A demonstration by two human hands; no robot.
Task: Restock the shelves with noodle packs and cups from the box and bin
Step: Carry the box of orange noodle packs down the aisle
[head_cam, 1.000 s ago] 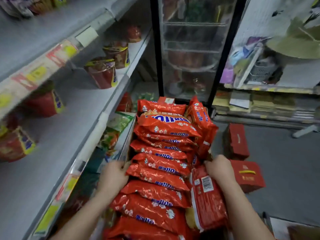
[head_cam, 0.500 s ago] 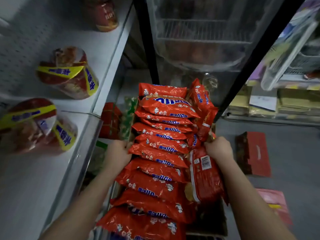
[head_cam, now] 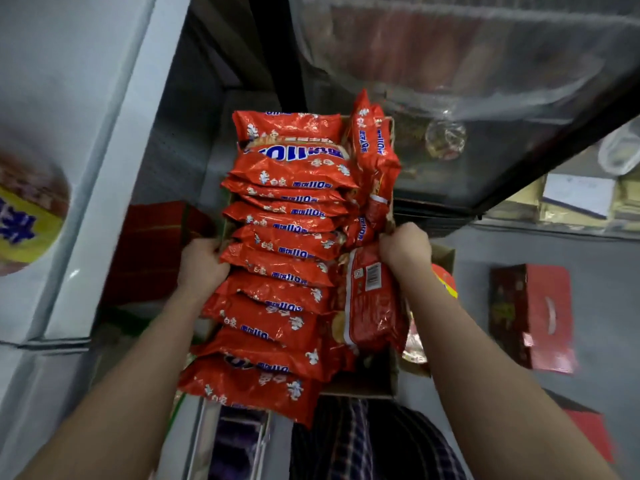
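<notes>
Two hands, left hand (head_cam: 202, 263) and right hand (head_cam: 405, 245), grip the box (head_cam: 360, 384) (noodle packs (head_cam: 284, 258)) above grey floor (head_cam: 595, 247).

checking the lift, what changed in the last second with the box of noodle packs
The box of noodle packs has come up beside the shelf. The left hand and right hand still grip its sides; the packs stay stacked.

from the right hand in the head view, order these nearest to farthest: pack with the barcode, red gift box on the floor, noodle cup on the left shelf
1. The pack with the barcode lies right beneath the right hand, standing on edge in the box.
2. The red gift box lies on the floor to the right.
3. The noodle cup is farthest, on the left shelf beyond the row of packs.
</notes>
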